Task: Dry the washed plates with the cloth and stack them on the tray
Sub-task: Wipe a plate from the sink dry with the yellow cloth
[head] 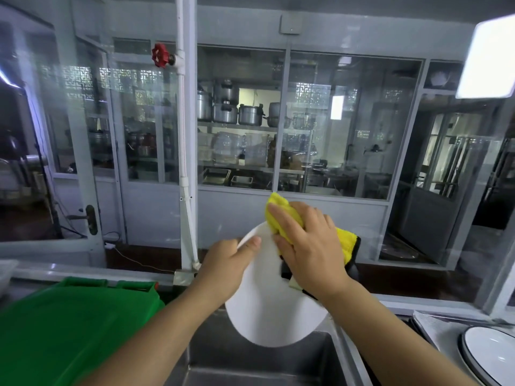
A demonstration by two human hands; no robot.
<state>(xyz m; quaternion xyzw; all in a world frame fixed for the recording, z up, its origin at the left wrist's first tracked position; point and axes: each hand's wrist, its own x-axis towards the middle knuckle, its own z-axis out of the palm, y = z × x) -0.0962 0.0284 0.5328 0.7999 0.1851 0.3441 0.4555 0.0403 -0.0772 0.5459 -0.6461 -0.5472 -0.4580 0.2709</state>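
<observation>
Both forearms reach in from the bottom edge and meet over the steel sink (250, 355), where a white plate (267, 310) is held tilted on edge, its broad face turned toward the camera and slightly to the right, its long axis running from upper left to lower right. On the plate's upper left rim the left hand (225, 263) grips it, thumb (248, 245) lying across the near face and the other fingers curled out of sight behind the rim. Against the upper right of the plate's face the right hand (309, 243) presses a yellow cloth (281, 215) with a dark edge; its fingers are nearly straight and spread flat over the cloth, which bunches past the fingertips above the rim and trails out beside the wrist on the right. At lower right, a second plate with a dark rim (490, 355) lies flat on a tray (429, 327) beside the sink, well apart from both hands. A green plastic bin (69, 330) fills the lower left. Behind the counter stand glass partitions, a white pipe with a red valve handle (160, 55), and shelves of metal pots (237, 110).
</observation>
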